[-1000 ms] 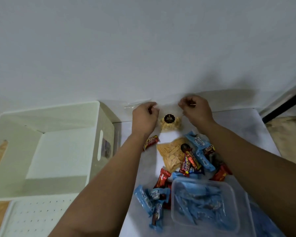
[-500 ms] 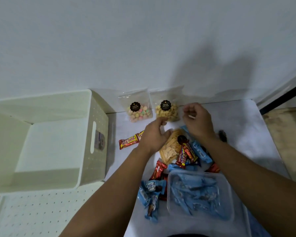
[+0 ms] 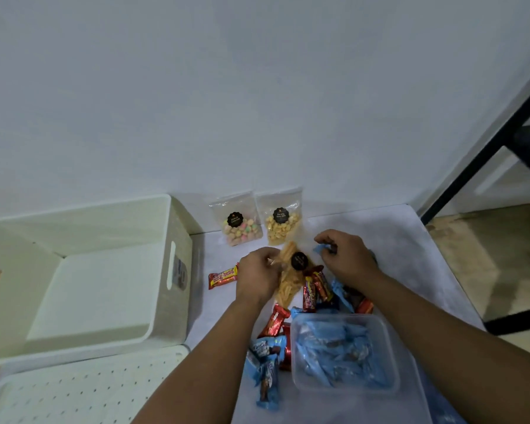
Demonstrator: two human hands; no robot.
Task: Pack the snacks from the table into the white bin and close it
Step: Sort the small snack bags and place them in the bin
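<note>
Snacks lie in a heap on the counter [image 3: 410,240] right of the bin [image 3: 83,289], which looks empty. My left grip [image 3: 259,278] pinches the chip bag's [image 3: 289,280] edge: light, crinkly film, brittle sticks inside, so I'd hold the seam. My right grip [image 3: 346,258] closes on a slick blue wrapper [image 3: 320,248]. 2 clear pouches [image 3: 283,223] lean behind; the dotted lid [image 3: 83,390] sits nearer me.
</note>
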